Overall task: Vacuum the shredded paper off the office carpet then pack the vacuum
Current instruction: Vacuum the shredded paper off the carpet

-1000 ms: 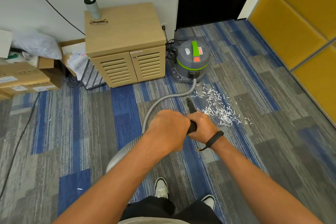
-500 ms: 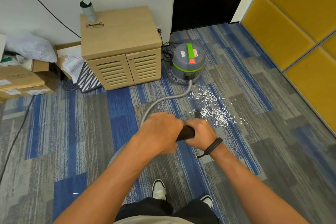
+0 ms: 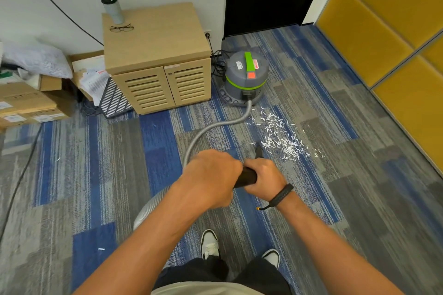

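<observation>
The black wand [image 3: 247, 177] is gripped by both hands above the carpet [image 3: 359, 199]. The left hand [image 3: 211, 179] is curled round its near end, where the grey hose [image 3: 203, 134] is joined; the right hand [image 3: 261, 181] is wrapped round it just ahead, fingers pressed together. The nozzle tip [image 3: 259, 151] is seen beyond the knuckles, at the near left edge of the shredded paper [image 3: 280, 136]. The vacuum [image 3: 247, 79] is stood behind the paper, beside the cabinet [image 3: 155, 55].

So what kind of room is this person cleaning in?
Most likely an office. The floor is striped blue and grey carpet, a low wooden cabinet stands by the wall beside stacked cardboard boxes, and padded yellow wall panels line the side. White shredded paper lies near a canister vacuum.
</observation>
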A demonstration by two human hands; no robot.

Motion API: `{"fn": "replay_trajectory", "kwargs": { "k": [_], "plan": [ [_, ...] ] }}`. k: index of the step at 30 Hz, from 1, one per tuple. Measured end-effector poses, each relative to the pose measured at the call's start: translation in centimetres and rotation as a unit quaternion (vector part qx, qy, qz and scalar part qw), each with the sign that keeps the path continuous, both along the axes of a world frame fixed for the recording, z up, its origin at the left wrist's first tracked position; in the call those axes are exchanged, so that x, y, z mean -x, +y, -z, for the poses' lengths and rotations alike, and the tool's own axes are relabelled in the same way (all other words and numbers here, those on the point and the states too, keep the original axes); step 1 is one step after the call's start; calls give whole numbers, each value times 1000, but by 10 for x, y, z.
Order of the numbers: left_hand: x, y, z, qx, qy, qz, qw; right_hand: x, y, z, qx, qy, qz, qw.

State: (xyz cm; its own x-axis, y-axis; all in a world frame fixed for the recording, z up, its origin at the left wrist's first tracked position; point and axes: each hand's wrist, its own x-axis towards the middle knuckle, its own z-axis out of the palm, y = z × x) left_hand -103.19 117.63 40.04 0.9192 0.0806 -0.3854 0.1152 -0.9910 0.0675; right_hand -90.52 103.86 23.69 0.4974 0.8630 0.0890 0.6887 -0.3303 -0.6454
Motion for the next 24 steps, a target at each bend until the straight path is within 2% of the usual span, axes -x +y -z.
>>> {"fn": "replay_trajectory", "kwargs": {
  "k": [5,11,16,24],
  "plan": [
    [9,-3,-4,-49,11,4,999,9,12,2,-15,1,-6,1000],
    [5,6,-11,-34,14,-10,999,4,15,-5,-19,18,-27,999],
    [0,-14,-11,-60,23,25,998,0,-4,-9,-8,19,-38,999],
    [-15,-48,-13,-63,38,67,995,-3,-39,-6,-3,30,-1,1000]
  ]
}}
